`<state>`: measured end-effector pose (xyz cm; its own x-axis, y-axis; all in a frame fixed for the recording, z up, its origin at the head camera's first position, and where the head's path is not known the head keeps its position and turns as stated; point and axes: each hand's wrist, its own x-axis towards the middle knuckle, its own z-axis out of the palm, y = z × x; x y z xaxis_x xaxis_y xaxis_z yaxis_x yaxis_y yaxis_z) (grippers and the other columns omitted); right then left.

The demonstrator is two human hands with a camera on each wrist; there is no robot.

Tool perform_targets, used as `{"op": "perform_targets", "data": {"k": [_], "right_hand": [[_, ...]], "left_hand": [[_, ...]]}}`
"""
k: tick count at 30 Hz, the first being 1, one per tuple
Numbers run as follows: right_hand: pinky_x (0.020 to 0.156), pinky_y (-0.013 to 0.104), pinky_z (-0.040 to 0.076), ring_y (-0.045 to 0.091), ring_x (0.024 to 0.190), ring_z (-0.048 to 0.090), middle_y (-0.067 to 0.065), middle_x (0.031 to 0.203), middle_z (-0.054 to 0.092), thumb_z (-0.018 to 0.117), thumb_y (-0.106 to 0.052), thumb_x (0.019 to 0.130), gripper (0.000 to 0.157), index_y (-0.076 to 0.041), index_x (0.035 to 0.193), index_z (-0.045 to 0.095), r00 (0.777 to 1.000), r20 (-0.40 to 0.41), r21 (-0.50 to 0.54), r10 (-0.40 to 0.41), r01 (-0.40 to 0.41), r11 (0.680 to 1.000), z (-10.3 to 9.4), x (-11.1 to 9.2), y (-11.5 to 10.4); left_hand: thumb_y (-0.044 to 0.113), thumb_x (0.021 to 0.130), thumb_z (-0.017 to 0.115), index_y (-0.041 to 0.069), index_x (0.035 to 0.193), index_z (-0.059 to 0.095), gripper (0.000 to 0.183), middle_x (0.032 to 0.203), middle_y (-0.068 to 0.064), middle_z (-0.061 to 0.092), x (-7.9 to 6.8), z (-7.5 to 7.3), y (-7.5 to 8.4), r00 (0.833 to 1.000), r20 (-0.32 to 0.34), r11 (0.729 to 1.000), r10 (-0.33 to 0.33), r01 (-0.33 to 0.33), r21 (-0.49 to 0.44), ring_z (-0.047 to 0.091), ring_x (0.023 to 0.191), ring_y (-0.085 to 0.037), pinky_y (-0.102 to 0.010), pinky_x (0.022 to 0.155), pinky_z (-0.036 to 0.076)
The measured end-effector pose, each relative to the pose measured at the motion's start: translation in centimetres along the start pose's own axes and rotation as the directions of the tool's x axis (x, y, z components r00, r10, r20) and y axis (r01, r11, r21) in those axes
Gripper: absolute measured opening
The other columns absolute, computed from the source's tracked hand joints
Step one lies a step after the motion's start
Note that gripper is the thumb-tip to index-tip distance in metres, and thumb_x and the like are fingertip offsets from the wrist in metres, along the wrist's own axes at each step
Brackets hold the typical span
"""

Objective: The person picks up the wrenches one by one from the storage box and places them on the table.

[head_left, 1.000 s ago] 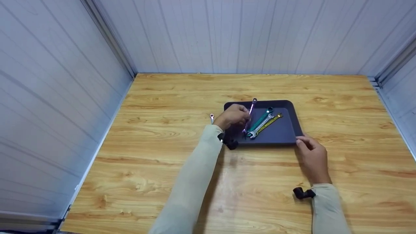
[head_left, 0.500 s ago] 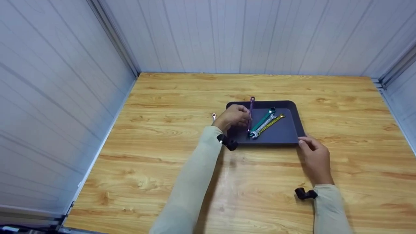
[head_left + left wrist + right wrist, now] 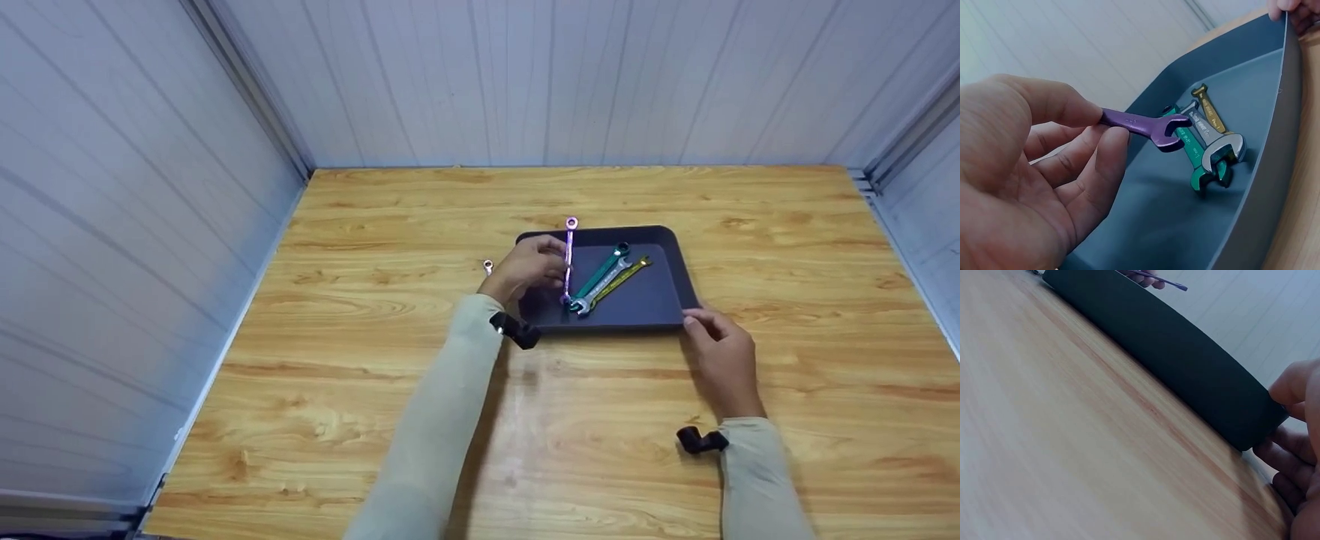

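A wooden table (image 3: pixel 315 375) is shown bearing a dark tray (image 3: pixel 649 306), whose near right corner is pinched by the right hand (image 3: pixel 726 361). Over the tray's left part, a purple wrench (image 3: pixel 569 244) is gripped between thumb and fingertips of the left hand (image 3: pixel 525 267). Since a second ago, its ring end has been swung leftward and the wrench brought more upright in the head view; it is judged, then, to be still in handling, not yet let go. Its shank is crossed by the pinch, the ring end being left above the fingers and the open end below (whether anything is touched there cannot be told). Just right of that end, a green wrench (image 3: pixel 600 273), a silver wrench (image 3: pixel 604 285) and a yellow wrench (image 3: pixel 621 282) are bunched inside the tray.
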<state>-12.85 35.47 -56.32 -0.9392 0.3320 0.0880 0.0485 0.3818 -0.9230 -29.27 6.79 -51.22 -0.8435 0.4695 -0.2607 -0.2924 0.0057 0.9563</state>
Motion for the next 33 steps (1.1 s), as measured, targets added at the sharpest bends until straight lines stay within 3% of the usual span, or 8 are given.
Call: {"op": "perform_targets", "data": {"k": [4, 9, 15, 23, 33], "right_hand": [[0.101, 0.019, 0.043, 0.021, 0.135, 0.048, 0.006, 0.147, 0.052, 0.062, -0.034, 0.100, 0.036, -0.006, 0.122, 0.070, 1.000, 0.005, -0.016, 0.001, -0.001, 1.000, -0.2, 0.1, -0.1], [0.102, 0.023, 0.044, 0.020, 0.134, 0.048, 0.006, 0.147, 0.052, 0.062, -0.037, 0.100, 0.037, -0.008, 0.122, 0.071, 1.000, 0.002, -0.036, 0.010, -0.010, 0.999, -0.1, 0.3, -0.1], [0.106, 0.029, 0.043, 0.021, 0.135, 0.048, 0.006, 0.148, 0.051, 0.061, -0.037, 0.100, 0.038, -0.007, 0.122, 0.070, 1.000, -0.002, -0.032, 0.022, -0.022, 0.999, -0.1, 0.3, -0.2], [0.107, 0.032, 0.042, 0.021, 0.135, 0.048, 0.007, 0.147, 0.052, 0.062, -0.037, 0.100, 0.038, -0.007, 0.121, 0.071, 1.000, -0.009, -0.015, 0.002, -0.002, 1.000, 0.1, 0.6, -0.3], [0.104, 0.028, 0.043, 0.022, 0.133, 0.049, 0.007, 0.145, 0.054, 0.062, -0.035, 0.100, 0.036, -0.007, 0.121, 0.071, 1.000, -0.004, -0.029, -0.022, 0.021, 0.999, 0.0, 0.8, -0.5]], "left_hand": [[-0.011, 0.090, 0.058, -0.006, 0.130, 0.053, 0.041, 0.081, -0.010, 0.062, -0.1, 0.0, 0.1, 1.000, 0.006, 0.999, 0.031, -0.031, 0.023, 0.063, 0.069, -0.018, -0.028, 0.063, 0.056], [-0.014, 0.088, 0.058, -0.005, 0.139, 0.049, 0.052, 0.075, -0.007, 0.061, -0.2, -0.4, 0.2, 0.999, -0.001, 0.999, 0.046, -0.046, 0.010, 0.062, 0.066, -0.017, -0.031, 0.064, 0.056], [-0.013, 0.087, 0.060, 0.001, 0.143, 0.051, 0.058, 0.082, -0.009, 0.063, -0.7, -0.8, 0.4, 1.000, -0.017, 1.000, 0.026, -0.026, 0.010, 0.064, 0.070, -0.019, -0.040, 0.076, 0.059], [-0.012, 0.087, 0.060, 0.000, 0.147, 0.045, 0.063, 0.090, -0.009, 0.062, -1.2, -1.4, 0.6, 1.000, -0.005, 1.000, 0.007, -0.007, 0.001, 0.062, 0.067, -0.018, -0.029, 0.066, 0.058], [-0.011, 0.089, 0.061, 0.005, 0.145, 0.046, 0.060, 0.093, -0.015, 0.064, -1.5, -1.9, 0.9, 0.999, 0.004, 0.999, 0.035, -0.034, -0.021, 0.065, 0.075, -0.022, -0.032, 0.068, 0.058]]}}
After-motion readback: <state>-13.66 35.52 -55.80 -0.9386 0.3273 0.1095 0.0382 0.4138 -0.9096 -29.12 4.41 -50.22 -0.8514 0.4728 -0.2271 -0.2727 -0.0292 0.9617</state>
